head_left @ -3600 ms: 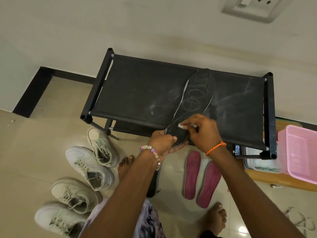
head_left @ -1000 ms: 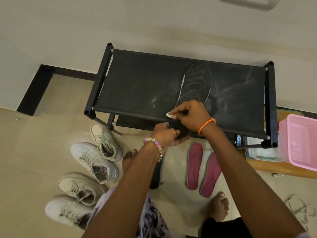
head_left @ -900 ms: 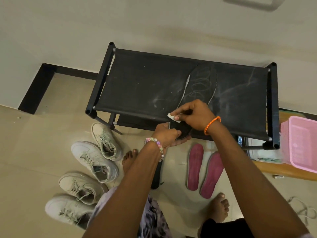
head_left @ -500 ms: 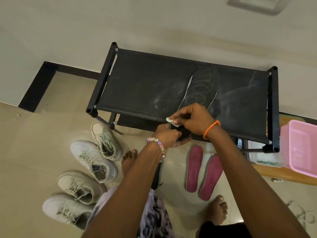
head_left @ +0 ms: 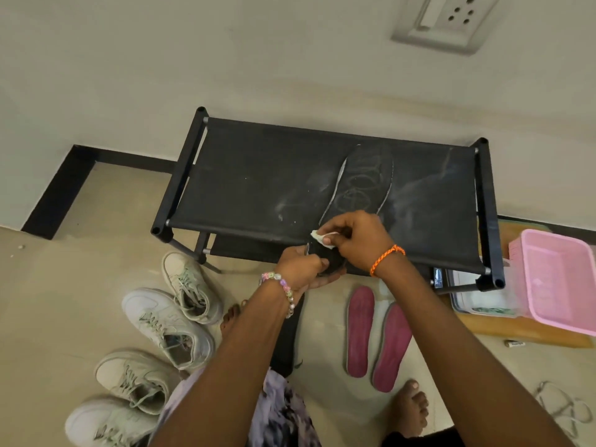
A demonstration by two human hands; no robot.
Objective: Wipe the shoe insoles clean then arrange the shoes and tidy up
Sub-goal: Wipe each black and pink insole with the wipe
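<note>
Left hand (head_left: 301, 269) grips the heel end of the black insole (head_left: 361, 188), which stretches away across the dusty black rack (head_left: 258, 175) toward the wall. Right hand (head_left: 354, 240) pinches a small white wipe (head_left: 322, 237) against the insole near that heel (fingers bunched tight on it). Down on the floor, two red insoles (head_left: 374, 333) lie side by side just in front of the rack, and four white sneakers (head_left: 161, 324) sit in a loose group to the left. A pink basket (head_left: 561, 279) stands at the right.
</note>
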